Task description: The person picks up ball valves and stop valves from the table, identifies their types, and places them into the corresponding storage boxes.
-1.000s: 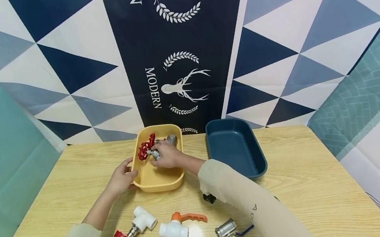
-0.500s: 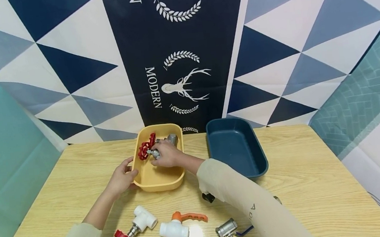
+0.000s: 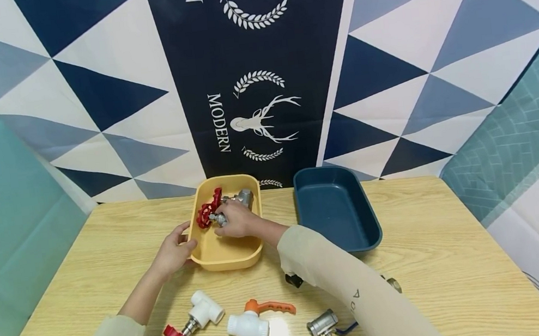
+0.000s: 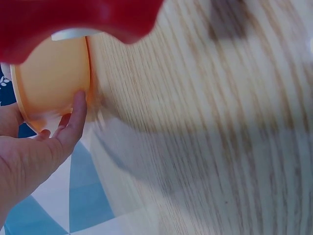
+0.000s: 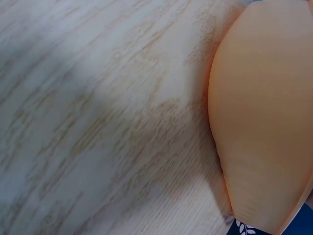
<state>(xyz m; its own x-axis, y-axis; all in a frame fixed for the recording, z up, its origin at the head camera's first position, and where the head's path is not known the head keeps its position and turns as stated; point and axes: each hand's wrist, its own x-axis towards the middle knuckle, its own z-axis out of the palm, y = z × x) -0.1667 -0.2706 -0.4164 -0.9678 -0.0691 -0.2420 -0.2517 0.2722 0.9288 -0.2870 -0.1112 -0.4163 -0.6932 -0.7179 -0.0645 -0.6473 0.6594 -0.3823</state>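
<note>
In the head view a yellow plastic bin (image 3: 226,252) stands at the back of the table. My left hand (image 3: 172,252) grips its left wall, thumb over the rim and fingers outside; the left wrist view shows those fingers (image 4: 73,122) along the wall. Inside the bin, my right hand (image 3: 240,220) holds a metal gate valve (image 3: 219,218) with a red handwheel, its body partly covered by the fingers. Behind it lies a second metal valve (image 3: 244,197), also with a red handwheel. The bin's outer wall (image 5: 264,107) fills the right of the right wrist view, where the fingers are hidden.
A dark blue bin (image 3: 336,216) stands right of the yellow one. Along the front lie a white tee valve with red handle (image 3: 203,311), a white ball valve with orange lever (image 3: 249,326) and a metal ball valve (image 3: 322,324). A brass-coloured fitting (image 3: 394,284) shows beside the right sleeve.
Both hands keep their places at the yellow bin. The head view has shifted very slightly, and more of the fitting beside the right sleeve shows.
</note>
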